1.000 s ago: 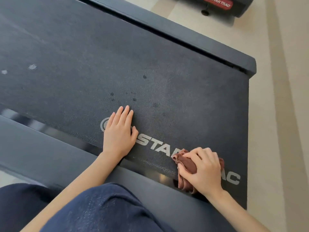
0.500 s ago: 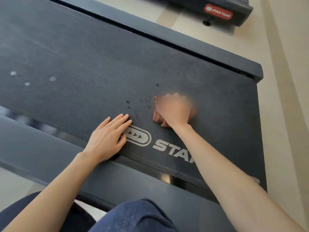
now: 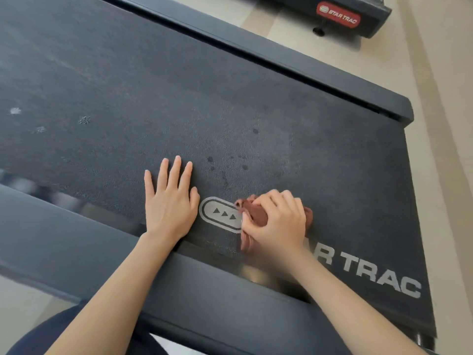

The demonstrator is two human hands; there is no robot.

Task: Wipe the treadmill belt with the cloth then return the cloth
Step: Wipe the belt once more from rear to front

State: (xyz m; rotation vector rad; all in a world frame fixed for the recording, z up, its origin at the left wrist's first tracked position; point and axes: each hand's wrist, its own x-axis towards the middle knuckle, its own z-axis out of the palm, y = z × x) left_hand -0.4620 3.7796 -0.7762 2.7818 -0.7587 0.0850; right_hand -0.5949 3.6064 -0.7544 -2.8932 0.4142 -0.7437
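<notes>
- Cloth (image 3: 256, 216), reddish-brown and bunched, on the treadmill belt (image 3: 230, 98) near its close edge, touching the right end of the printed oval logo (image 3: 217, 217) and covering the first letters of the white lettering (image 3: 378, 275).
- Right hand (image 3: 279, 224) on top of the cloth, fingers curled round it and gripping it, pressing it down against the belt.
- Left hand (image 3: 169, 203) just beside the logo's left end, flat on the belt, fingers straight and slightly spread, holding nothing; heel of the palm at the belt's close edge.
- Small dark spots (image 3: 210, 159) on the belt just beyond the cloth; a few pale marks (image 3: 84, 120) well apart to the left.
- Near side rail (image 3: 204, 290) under both forearms; far side rail (image 3: 256, 49) along the belt's opposite edge.
- Beyond the far rail, pale floor (image 3: 448, 124) and part of a second machine (image 3: 368, 19) with a red badge (image 3: 337, 15).
- Dark blue trouser leg (image 3: 51, 336) at the bottom left corner.
</notes>
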